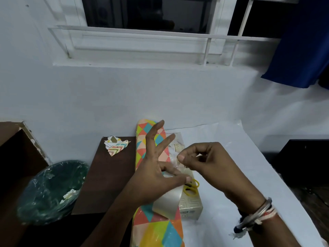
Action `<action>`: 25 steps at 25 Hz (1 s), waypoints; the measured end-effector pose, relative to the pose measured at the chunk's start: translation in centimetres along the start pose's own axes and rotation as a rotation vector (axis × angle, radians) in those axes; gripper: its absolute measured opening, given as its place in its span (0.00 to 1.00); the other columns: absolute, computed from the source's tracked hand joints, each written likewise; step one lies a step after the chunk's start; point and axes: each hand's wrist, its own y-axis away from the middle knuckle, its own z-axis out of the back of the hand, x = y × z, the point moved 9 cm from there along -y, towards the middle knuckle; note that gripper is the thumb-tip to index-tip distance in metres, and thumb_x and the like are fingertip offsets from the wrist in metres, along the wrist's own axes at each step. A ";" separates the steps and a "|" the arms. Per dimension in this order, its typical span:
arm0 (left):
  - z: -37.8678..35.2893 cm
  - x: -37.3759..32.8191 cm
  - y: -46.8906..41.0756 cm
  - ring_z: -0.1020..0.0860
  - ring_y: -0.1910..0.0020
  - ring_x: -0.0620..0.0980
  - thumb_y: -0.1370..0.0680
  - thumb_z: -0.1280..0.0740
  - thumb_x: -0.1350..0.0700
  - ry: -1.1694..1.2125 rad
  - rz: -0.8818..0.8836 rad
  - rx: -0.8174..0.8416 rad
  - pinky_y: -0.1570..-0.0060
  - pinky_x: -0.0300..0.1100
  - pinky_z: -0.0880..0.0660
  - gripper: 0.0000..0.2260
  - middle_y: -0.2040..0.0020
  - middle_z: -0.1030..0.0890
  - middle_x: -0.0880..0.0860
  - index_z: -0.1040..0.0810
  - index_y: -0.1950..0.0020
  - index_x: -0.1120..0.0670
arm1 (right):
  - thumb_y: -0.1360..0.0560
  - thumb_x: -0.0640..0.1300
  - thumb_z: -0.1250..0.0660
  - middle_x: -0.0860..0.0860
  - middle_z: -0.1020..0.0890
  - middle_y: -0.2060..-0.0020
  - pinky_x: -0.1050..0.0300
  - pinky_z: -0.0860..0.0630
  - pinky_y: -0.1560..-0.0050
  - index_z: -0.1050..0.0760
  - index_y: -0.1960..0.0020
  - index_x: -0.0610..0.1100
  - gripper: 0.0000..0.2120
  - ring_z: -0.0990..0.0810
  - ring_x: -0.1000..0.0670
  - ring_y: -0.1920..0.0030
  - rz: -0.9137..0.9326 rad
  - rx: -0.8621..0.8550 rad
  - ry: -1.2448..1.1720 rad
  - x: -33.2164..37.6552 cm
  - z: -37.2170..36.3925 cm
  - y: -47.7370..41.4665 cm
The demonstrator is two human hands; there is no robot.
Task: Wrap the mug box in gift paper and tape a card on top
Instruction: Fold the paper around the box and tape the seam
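Taping, I'd say: the right hand (204, 161) pinches a thin clear tape strip (174, 155), the left hand (156, 175) at its nine o'clock spreads its fingers; cutting should follow.

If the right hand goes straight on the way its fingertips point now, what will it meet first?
Probably the left hand: the right hand, pinching clear tape, points at its spread fingers, close by, though depth is unclear.

Our left grip (156, 168) is splayed wide, forefinger and middle finger straight, thumb stretched out sideways. Our right grip (201, 161) is curled, thumb and forefinger pinching clear tape (174, 158) just beside the left fingers. Both forearms are bare.
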 end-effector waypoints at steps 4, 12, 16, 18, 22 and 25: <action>-0.7 1.3 0.1 0.15 0.56 0.52 0.27 0.22 0.68 0.019 0.081 0.097 0.49 0.44 0.20 0.46 0.34 0.20 0.52 0.43 0.23 0.35 | 0.23 0.45 0.26 0.57 0.16 0.64 0.59 0.25 0.66 0.17 0.59 0.55 0.08 0.20 0.53 0.69 0.249 -0.092 0.249 1.9 0.1 0.7; -1.3 4.4 1.8 0.16 0.43 0.57 0.23 0.26 0.65 0.007 0.206 0.135 0.41 0.48 0.20 0.40 0.42 0.15 0.56 0.45 0.22 0.39 | 0.22 0.43 0.27 0.59 0.17 0.61 0.64 0.25 0.58 0.19 0.55 0.53 0.06 0.20 0.55 0.59 0.462 -0.246 0.329 2.2 0.9 0.9; -1.3 4.1 1.5 0.16 0.44 0.59 0.27 0.27 0.71 0.220 0.220 0.079 0.46 0.46 0.19 0.49 0.37 0.16 0.54 0.49 0.23 0.33 | 0.23 0.43 0.26 0.58 0.16 0.64 0.64 0.24 0.62 0.17 0.56 0.52 0.05 0.19 0.54 0.64 0.269 -0.185 0.181 0.0 1.4 -0.7; -1.1 4.5 1.4 0.16 0.42 0.60 0.27 0.27 0.72 0.272 0.250 0.067 0.43 0.53 0.18 0.52 0.36 0.16 0.54 0.51 0.23 0.30 | 0.23 0.44 0.25 0.58 0.16 0.66 0.60 0.22 0.62 0.15 0.57 0.52 0.04 0.19 0.56 0.66 0.206 -0.144 0.174 -0.7 1.1 -1.3; -1.2 4.5 1.3 0.23 0.36 0.72 0.26 0.25 0.69 0.286 0.257 0.119 0.34 0.65 0.25 0.55 0.34 0.17 0.49 0.56 0.23 0.26 | 0.26 0.48 0.22 0.55 0.15 0.68 0.58 0.20 0.61 0.14 0.56 0.53 0.01 0.18 0.56 0.68 0.131 -0.114 0.168 -1.5 1.3 -1.9; -1.0 5.0 1.1 0.16 0.41 0.58 0.25 0.28 0.72 0.304 0.300 0.110 0.41 0.52 0.19 0.53 0.38 0.16 0.43 0.55 0.21 0.30 | 0.28 0.51 0.20 0.53 0.14 0.67 0.56 0.17 0.58 0.18 0.47 0.53 0.12 0.15 0.56 0.66 0.038 -0.192 0.113 -2.7 1.4 -2.0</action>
